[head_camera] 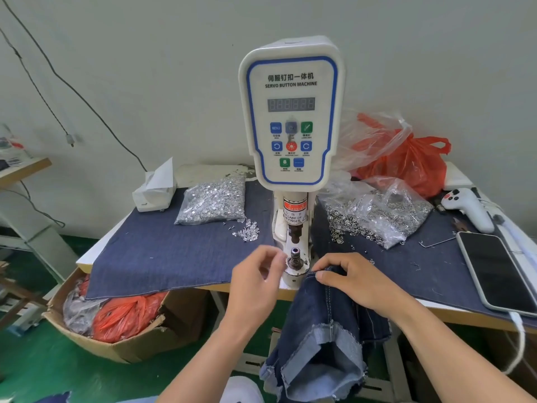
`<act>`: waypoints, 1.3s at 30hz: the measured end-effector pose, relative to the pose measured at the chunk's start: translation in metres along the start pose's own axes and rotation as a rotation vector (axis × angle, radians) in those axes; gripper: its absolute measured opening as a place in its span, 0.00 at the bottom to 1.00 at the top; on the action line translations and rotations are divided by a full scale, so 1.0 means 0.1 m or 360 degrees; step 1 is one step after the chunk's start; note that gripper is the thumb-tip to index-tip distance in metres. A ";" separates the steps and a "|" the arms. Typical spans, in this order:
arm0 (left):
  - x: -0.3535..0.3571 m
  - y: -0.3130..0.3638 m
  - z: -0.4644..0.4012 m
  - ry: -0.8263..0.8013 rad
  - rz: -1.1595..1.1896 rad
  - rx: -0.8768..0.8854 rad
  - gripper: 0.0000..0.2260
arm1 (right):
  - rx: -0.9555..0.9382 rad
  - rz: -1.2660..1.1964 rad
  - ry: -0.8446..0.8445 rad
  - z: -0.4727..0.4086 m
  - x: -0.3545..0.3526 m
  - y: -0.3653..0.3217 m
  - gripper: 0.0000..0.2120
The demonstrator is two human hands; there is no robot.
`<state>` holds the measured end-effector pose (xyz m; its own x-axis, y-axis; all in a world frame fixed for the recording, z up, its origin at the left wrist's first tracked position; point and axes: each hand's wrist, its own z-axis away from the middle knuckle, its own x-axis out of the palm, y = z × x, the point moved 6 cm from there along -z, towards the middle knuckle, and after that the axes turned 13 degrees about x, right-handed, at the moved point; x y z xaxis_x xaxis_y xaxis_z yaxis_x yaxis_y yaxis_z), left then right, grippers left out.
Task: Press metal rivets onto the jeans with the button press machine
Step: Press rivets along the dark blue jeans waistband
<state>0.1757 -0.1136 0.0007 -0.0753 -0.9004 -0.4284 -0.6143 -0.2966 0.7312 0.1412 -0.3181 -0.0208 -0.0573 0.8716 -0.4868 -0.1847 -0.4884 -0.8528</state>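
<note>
The white servo button machine point(291, 117) stands at the table's middle, its lower die point(295, 255) between my hands. My left hand point(257, 282) is just left of the die, its fingers curled with thumb and forefinger close together; something small and blurred may be pinched there. My right hand point(353, 279) grips the stitched top edge of the dark jeans point(322, 324) right of the die. The jeans hang down over the table's front edge. A clear bag of silver rivet pins point(213, 202) lies at the left, with loose pins point(247, 231) near it. A bag of ring-shaped rivet caps point(380, 216) lies at the right.
Blue denim cloth point(162, 257) covers the table. A tissue box point(155, 193) sits back left, a red plastic bag point(406, 161) back right. A white controller point(467, 207) and a phone point(498, 274) on a cable lie at the right. A cardboard box point(122, 335) of bags stands on the green floor.
</note>
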 end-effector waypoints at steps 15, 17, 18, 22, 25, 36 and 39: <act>0.12 0.11 0.22 -0.0600 0.1389 -0.0284 0.13 | 0.0035 0.0005 -0.0730 0.39 0.00 -0.41 0.08; 0.15 0.14 0.24 -0.0600 0.1580 -0.0335 0.13 | -0.0072 0.0082 -0.0655 0.40 0.00 -0.46 0.08; 0.15 0.15 0.26 -0.0620 0.1596 -0.0345 0.12 | -0.0143 0.0118 -0.0570 0.39 -0.02 -0.48 0.07; 0.11 0.14 0.23 -0.0686 0.1455 -0.0378 0.09 | -0.0146 0.0008 -0.0465 0.35 -0.03 -0.46 0.09; 0.06 0.13 0.13 -0.0692 0.1418 -0.0349 0.07 | -0.0085 -0.0252 -0.0621 0.34 0.05 -0.44 0.07; 0.01 -0.22 -0.17 -0.0521 0.0915 -0.0406 0.10 | 0.0200 -0.0478 -0.0319 0.07 0.04 -0.35 0.08; 0.07 -0.33 -0.24 -0.0403 0.0860 -0.0410 0.10 | 0.0227 -0.0536 -0.0098 -0.04 0.05 -0.32 0.09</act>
<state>0.2141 -0.1172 -0.0138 -0.5229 -0.8507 -0.0533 -0.2321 0.0819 0.9692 0.1504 -0.2986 0.0037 -0.0279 0.9855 -0.1674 -0.3378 -0.1669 -0.9263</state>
